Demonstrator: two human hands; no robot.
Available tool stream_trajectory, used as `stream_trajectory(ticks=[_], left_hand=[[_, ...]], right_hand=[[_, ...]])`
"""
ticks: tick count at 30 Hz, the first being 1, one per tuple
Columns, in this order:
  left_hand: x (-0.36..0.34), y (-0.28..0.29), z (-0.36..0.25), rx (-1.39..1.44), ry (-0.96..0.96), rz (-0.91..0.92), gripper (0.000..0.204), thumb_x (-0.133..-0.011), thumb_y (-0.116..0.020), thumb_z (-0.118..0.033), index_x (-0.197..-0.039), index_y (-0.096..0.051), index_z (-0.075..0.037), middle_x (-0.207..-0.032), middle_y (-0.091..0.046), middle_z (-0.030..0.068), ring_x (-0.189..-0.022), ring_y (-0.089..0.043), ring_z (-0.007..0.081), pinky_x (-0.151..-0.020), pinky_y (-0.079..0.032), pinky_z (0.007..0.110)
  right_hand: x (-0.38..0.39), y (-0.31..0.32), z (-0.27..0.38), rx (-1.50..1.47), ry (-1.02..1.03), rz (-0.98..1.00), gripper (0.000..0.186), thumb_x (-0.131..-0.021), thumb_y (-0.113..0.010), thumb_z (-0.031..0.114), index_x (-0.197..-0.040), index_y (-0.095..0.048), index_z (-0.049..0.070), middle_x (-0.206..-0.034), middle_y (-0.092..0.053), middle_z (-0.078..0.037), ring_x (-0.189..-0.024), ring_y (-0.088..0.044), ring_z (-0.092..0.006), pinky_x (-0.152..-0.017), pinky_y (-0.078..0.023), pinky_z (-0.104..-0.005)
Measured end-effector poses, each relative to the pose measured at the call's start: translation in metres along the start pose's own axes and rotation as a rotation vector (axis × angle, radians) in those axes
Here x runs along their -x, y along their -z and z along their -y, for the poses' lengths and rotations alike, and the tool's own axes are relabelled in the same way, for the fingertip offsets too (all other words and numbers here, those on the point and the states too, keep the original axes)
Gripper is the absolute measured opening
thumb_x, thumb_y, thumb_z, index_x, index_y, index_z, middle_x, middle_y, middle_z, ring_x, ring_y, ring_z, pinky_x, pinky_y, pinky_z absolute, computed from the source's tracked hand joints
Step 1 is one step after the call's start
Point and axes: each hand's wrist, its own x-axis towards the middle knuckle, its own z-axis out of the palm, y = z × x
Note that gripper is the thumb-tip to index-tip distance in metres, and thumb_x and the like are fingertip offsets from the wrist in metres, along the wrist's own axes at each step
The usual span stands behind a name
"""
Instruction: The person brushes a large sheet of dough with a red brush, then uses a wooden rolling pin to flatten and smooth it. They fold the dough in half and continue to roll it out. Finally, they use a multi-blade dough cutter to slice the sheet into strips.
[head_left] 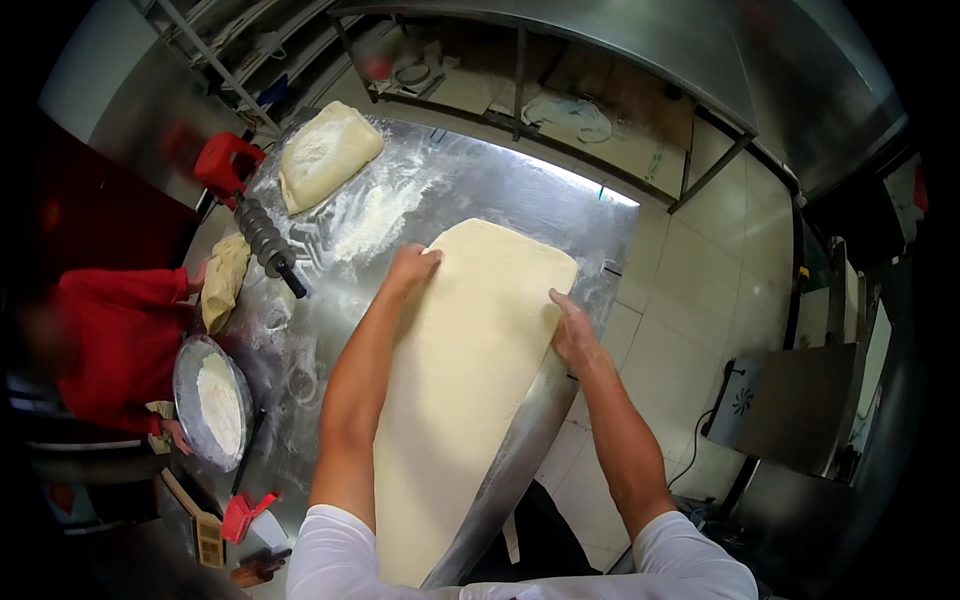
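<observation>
A long, pale sheet of rolled dough [475,340] lies along the steel table, running from its middle toward my body. My left hand [410,270] grips the sheet's left edge near the far end, thumb on top and the other fingers mostly hidden. On the opposite edge, a little nearer to me, my right hand [572,330] holds the dough with its thumb over the rim. Beyond my left hand, a thick folded slab of dough [345,165], dusted with flour, rests at the table's far left corner.
Loose flour [378,222] covers part of the steel table [500,185]. At left are a ridged roller [262,238], a yellowish cloth-like piece [226,280] and a bowl of flour [185,375]. A person in red [120,340] touches the bowl. A red stool [222,165] stands behind.
</observation>
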Motion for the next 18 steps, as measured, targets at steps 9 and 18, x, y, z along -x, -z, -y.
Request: stream_trajectory(ticks=[9, 18], left_hand=[[0.018, -0.099, -0.018, -0.649, -0.800, -0.176, 0.084, -0.095, -0.055, -0.052, -0.152, -0.032, 0.005, -0.159, -0.029, 0.0258, -0.149, -0.026, 0.0385, -0.122, -0.020, 0.050], [0.016, -0.099, -0.020, -0.775, -0.818, -0.205, 0.097, -0.092, -0.050, -0.066, -0.154, -0.026, 0.005, -0.162, -0.020, 0.0276, -0.151, -0.017, 0.0413, -0.122, -0.013, 0.055]], right_hand=[[-0.072, -0.028, 0.040, 1.619, 0.964, -0.081, 0.057, -0.098, -0.057, 0.033, -0.147, -0.044, 0.008, -0.155, -0.039, -0.018, -0.143, -0.037, -0.0357, -0.116, -0.031, -0.0511], [-0.127, -0.035, 0.052, 1.870, 0.820, -0.131, 0.069, -0.100, -0.046, 0.051, -0.154, -0.034, 0.010, -0.163, -0.025, -0.017, -0.152, -0.021, -0.0335, -0.120, -0.017, -0.0570]])
